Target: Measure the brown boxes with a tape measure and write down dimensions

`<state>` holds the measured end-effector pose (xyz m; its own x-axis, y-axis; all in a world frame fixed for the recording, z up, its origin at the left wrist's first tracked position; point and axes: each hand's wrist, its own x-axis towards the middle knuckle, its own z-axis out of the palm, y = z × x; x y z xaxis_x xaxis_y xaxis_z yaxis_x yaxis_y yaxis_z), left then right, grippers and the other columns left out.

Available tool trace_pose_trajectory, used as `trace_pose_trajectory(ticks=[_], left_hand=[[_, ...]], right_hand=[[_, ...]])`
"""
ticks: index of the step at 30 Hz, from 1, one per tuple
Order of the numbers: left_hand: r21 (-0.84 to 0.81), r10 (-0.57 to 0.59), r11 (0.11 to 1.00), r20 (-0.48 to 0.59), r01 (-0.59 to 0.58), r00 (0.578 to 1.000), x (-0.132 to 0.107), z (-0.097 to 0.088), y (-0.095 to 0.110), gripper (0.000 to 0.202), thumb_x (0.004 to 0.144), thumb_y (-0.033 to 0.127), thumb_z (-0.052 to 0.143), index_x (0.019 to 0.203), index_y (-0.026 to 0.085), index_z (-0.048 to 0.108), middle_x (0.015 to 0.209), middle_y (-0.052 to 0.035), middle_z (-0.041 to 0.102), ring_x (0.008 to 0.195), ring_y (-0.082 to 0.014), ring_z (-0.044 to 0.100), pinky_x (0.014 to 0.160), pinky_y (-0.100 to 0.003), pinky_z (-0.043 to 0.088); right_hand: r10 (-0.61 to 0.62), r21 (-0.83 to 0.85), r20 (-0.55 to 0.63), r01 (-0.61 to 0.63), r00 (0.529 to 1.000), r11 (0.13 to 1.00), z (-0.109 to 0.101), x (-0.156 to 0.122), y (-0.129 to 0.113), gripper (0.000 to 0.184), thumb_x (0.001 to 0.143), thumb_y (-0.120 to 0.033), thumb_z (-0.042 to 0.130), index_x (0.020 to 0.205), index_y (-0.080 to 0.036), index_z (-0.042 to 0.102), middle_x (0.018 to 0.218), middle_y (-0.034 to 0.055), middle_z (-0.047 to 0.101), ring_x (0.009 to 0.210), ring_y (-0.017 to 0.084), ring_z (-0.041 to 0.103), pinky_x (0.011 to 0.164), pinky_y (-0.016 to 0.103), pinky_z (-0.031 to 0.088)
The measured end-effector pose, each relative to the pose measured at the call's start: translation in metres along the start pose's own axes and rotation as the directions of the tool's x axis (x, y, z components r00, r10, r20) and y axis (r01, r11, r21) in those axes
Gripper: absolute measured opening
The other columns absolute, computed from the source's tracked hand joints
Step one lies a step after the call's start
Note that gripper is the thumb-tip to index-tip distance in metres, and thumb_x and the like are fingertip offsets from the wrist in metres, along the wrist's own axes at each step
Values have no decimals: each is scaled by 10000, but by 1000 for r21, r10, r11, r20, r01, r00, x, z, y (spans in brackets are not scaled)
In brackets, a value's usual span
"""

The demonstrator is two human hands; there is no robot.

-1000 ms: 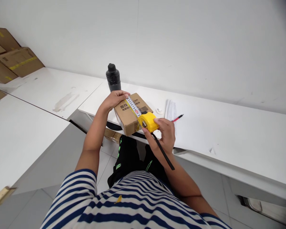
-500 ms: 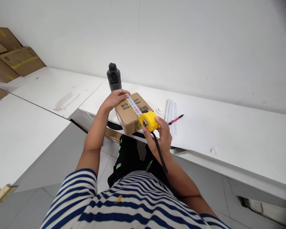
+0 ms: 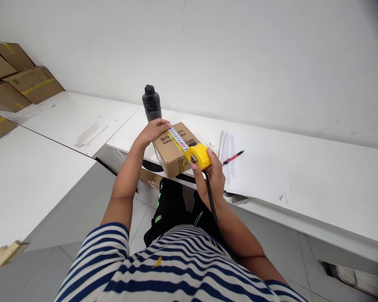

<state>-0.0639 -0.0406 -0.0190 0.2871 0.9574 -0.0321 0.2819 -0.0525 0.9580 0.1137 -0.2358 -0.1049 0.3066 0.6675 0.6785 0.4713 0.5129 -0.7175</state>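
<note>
A small brown cardboard box (image 3: 171, 158) with dark printing lies at the front edge of the white table (image 3: 271, 163). Across its top runs the pulled-out blade of a yellow tape measure (image 3: 199, 156). My right hand (image 3: 213, 178) grips the yellow case at the box's near right corner, and a black wrist strap (image 3: 210, 197) hangs from it. At the box's far left edge, my left hand (image 3: 153, 131) pinches the blade's end between thumb and fingers; the tip itself is hidden.
Behind the box stands a dark bottle (image 3: 151, 105). Right of it lie papers (image 3: 227, 147) and a red and black pen (image 3: 233, 157). Several taped cartons (image 3: 38, 84) are stacked at the far left. A second white table (image 3: 34, 167) extends on the left.
The view has shifted slightly. My right hand has turned the tape measure's case a little, and its strap hangs more steeply. My left hand stays on the blade's end.
</note>
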Motion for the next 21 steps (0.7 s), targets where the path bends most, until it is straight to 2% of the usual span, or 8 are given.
trace_pose_trajectory(ticks=[5,9,11,15,18,19,21], left_hand=[[35,13,999,11,-14,1000,-2,0,-1,349,871,525,706,888,180,655,912,-67,736,778,-160,657,748,-298,526],[103,42,994,-49,-37,998,-3,-1,-1,452,895,640,618,849,192,653,888,-66,726,811,-184,671,737,-304,509],[118,21,993,-27,-17,999,-2,-3,-1,409,884,601,654,859,192,652,885,-61,724,794,-180,668,737,-311,511],[53,-16,998,13,15,1000,0,-4,-3,260,821,370,743,977,197,627,980,-55,731,839,-166,678,792,-316,540],[-23,54,998,-128,-57,990,4,1,-10,286,804,218,670,1059,232,543,1124,-47,713,988,-150,677,883,-304,541],[-21,84,996,-205,-90,975,5,3,-13,303,797,175,635,1068,245,518,1175,-44,698,1044,-145,665,920,-303,533],[38,150,988,-370,-147,917,7,8,-17,318,790,118,571,1063,263,494,1251,-36,665,1150,-146,628,992,-313,507]], right_hand=[[-5,28,-1,5,1000,1000,3,11,10,651,945,-369,660,1544,-275,422,1484,150,596,1337,285,622,1034,493,589],[3,57,-84,2,996,998,5,22,16,624,937,-404,663,1512,-268,463,1463,147,601,1330,290,621,1021,494,592],[25,61,-141,-17,990,998,2,25,17,582,928,-412,673,1468,-266,512,1430,140,621,1311,292,633,1021,497,588],[110,77,-222,-95,969,993,-13,23,22,538,908,-436,693,1400,-259,565,1330,126,671,1180,271,702,945,453,618],[195,76,-316,-180,928,981,-33,17,34,549,874,-459,726,1355,-237,584,1266,121,679,1079,238,724,874,390,625],[231,84,-354,-215,906,973,-40,15,39,566,855,-470,742,1342,-229,585,1252,120,679,1059,233,724,867,385,623],[325,144,-407,-292,853,946,-57,11,51,615,822,-494,767,1335,-219,569,1221,114,684,1037,228,724,861,394,624]])
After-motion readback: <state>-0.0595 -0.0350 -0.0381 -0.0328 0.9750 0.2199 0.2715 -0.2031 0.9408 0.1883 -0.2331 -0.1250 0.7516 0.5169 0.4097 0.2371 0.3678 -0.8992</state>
